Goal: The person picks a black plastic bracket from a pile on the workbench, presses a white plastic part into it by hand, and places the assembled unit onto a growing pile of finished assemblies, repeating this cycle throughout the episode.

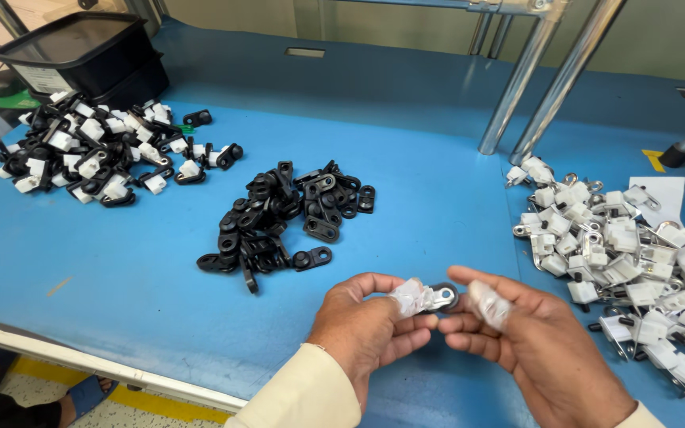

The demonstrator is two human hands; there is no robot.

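Small black clip w/ metal plate [441, 297] sits low centre above the blue table [438, 198], pinched btwn both hands. Left hand [366, 325] grips it w/ taped thumb; right hand [533, 333] meets it from the other side, fingers curled. Black clip pile [279, 218] ahead, white-metal parts pile [628, 261] at right, mixed pile [97, 154] and black bin [85, 51] far left.
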